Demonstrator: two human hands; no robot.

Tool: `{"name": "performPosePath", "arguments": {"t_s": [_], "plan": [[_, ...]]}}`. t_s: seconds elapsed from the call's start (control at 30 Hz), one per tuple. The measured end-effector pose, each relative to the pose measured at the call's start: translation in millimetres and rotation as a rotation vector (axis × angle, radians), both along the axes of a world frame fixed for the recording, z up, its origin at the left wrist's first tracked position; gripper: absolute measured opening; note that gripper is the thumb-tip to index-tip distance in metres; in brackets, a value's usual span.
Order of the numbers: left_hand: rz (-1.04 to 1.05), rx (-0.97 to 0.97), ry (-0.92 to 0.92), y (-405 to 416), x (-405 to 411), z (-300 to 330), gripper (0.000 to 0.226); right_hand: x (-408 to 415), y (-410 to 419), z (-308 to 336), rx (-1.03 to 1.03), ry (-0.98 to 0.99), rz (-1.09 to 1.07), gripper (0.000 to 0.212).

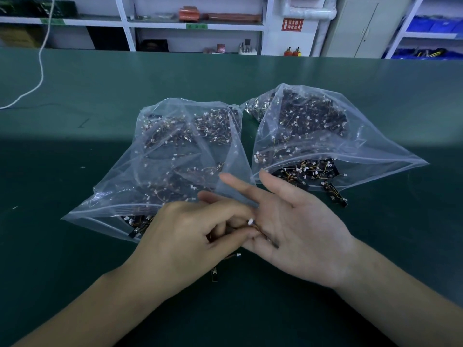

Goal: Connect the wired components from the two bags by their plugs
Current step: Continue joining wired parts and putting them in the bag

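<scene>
I see my left hand [190,236] with its fingers curled, pinching a thin wired component [260,232] against the palm side of my right hand [298,234]. The right hand lies palm up, fingers straight and spread, gripping nothing; the component's strip rests across the base of its fingers, and a small white plug [250,221] stands up between the two hands. Just under the hands, on the green table [75,83], lies a second component [216,272], a dark strip with a short wire ending in a white plug just beside my left fingertips.

Beyond my left hand sits a clear plastic bag [175,161], its open mouth toward my left wrist. It is packed with dark strips, fine yellowish wires and many small white plugs; a few pieces poke out at the mouth beside my left knuckles. Beyond my right hand's fingertips sits another clear bag [313,136], filled with the same kind of tangled parts. Its mouth opens toward my right fingers, and several loose strips [335,194] have spilled onto the table just past my right thumb side. The two bags touch, or nearly so, above my fingertips.

Far off to the left of my left hand, a white cord [40,71] trails across the table.
</scene>
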State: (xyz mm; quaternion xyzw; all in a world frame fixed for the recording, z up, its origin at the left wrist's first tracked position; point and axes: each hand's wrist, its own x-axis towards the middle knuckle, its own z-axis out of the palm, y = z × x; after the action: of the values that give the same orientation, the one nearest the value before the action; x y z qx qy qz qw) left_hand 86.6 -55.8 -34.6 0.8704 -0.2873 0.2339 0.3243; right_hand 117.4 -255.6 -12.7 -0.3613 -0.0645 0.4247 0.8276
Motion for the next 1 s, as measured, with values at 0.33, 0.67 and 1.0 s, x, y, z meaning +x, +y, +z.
{"name": "performPosePath", "arguments": {"t_s": [0.33,0.67,1.0], "plan": [[0.08,-0.266,0.001,-2,-3,8,0.015,4,-2,2,-0.11,-0.437,-0.317,0.037],[0.09,-0.218,0.03,-1,-4,11,0.014,-3,-2,-6,-0.333,-0.816,-0.461,0.019],[0.034,-0.428,0.134,0,-5,14,0.01,-2,-4,-9,-0.375,-0.898,-0.513,0.016]]}}
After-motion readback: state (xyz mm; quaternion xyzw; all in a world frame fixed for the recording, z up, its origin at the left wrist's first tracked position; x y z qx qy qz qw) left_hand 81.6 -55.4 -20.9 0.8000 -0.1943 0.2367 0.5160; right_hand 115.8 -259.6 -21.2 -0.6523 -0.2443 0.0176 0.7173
